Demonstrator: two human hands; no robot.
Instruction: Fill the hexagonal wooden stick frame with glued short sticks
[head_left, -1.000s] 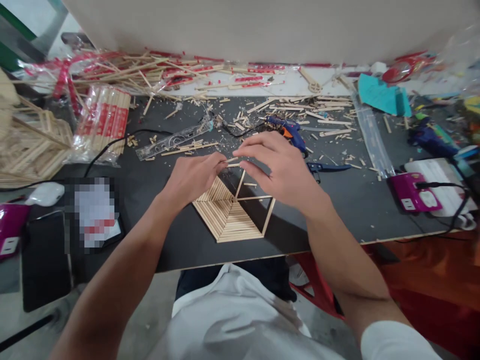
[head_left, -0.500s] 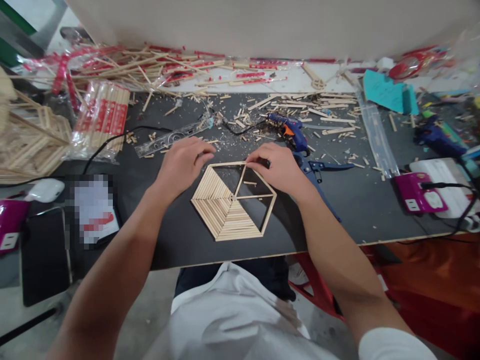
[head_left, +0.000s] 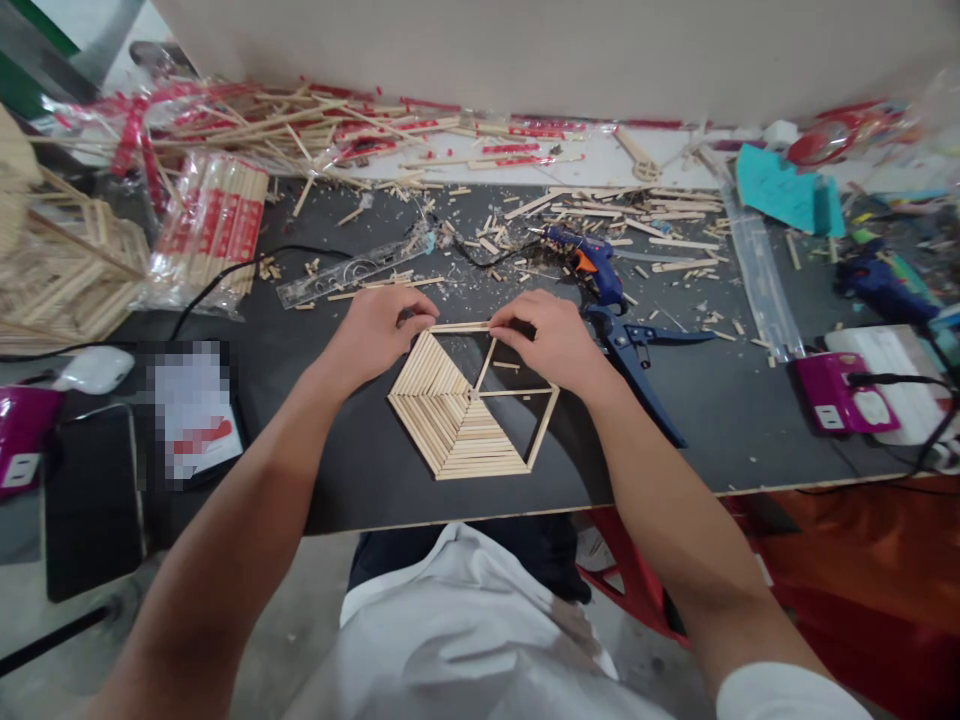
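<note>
A hexagonal frame of thin wooden sticks (head_left: 442, 432) lies on the dark table in front of me. Its left and lower sections are filled with rows of sticks; the upper and right ones show bare table between spokes. Along its top edge lies a thin wooden stick (head_left: 459, 328), next to the frame's own edge strip. My left hand (head_left: 382, 330) is closed, thumb and finger pinching at the stick's left end. My right hand (head_left: 547, 335) pinches at the right end, by the upper right corner. The fingertips partly hide both ends.
Right of the frame lie blue cutting pliers (head_left: 637, 365), with a blue glue gun (head_left: 589, 262) behind. A clear ruler (head_left: 352, 268), stick scraps and wrapped stick bundles (head_left: 214, 225) spread behind. Two phones (head_left: 91, 505) lie left; a purple power adapter (head_left: 844, 392) sits right.
My left hand has moved right and down to the frame's upper left corner, its fingers closing on the stick. My right hand stays by the upper right corner. The view has shifted slightly.
</note>
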